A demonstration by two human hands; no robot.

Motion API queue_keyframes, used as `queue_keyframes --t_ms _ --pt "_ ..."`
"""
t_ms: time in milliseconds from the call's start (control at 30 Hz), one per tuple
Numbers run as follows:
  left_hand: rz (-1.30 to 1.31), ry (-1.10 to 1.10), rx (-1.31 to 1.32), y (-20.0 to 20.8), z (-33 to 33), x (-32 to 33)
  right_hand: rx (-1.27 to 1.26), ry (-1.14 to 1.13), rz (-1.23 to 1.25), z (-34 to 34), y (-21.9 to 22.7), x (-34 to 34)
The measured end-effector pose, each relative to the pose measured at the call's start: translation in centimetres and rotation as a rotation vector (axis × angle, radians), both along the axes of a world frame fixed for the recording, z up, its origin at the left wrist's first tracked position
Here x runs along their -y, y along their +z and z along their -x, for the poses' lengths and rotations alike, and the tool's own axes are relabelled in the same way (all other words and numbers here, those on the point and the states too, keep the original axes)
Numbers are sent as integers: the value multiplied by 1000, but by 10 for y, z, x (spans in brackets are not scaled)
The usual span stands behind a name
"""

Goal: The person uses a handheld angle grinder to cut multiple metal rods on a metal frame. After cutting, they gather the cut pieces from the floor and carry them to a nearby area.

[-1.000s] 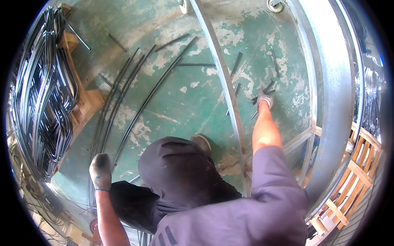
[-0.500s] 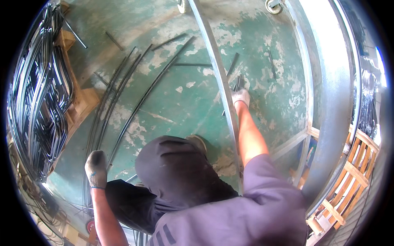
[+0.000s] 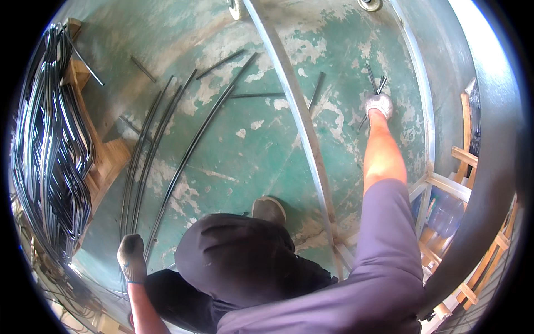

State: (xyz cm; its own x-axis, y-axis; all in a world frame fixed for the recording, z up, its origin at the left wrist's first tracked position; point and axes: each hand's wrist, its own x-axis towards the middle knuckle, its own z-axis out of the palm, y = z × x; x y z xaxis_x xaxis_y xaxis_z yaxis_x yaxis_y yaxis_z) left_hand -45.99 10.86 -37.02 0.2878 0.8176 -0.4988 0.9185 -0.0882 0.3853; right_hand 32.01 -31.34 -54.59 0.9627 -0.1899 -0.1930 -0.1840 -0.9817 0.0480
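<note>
My right hand (image 3: 379, 106), in a pale work glove, is low over the floor beyond a metal frame bar, closed around short black tubes (image 3: 381, 85). Ends of these stick out above and below the glove. Another thin black tube (image 3: 371, 77) on the floor meets the glove's fingers. My left hand (image 3: 132, 257), gloved with dark fingertips, is closed beside my bent knee; what it may hold is hidden. Long black tubes (image 3: 192, 142) lie on the floor just beyond it. Between the hands lie shorter tubes, one (image 3: 316, 90) close to the bar.
A metal frame bar (image 3: 289, 83) crosses between my knee and right arm. Bent black tubes (image 3: 53, 150) are heaped on a wooden pallet (image 3: 114, 161) at the left. Wooden slats (image 3: 485, 264) and a wide metal post (image 3: 500, 139) stand right. Caster wheels (image 3: 370, 4) show at the top.
My right hand has moved right, away from the frame bar, carrying the short tubes to the thin tube on the floor. My left hand stays closed near my knee. The view has shifted slightly.
</note>
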Motion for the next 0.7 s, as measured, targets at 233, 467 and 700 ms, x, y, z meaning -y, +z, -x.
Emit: queue_keyframes --t_ms 233,467,700 --pt "-43 -111 -94 6 13 2 -99 36 -102 -12 -46 19" --pt "-94 -188 -129 12 10 10 7 162 -17 -23 -61 12" --pt "-125 -142 -40 22 -28 12 115 -6 -140 13 -60 -22"
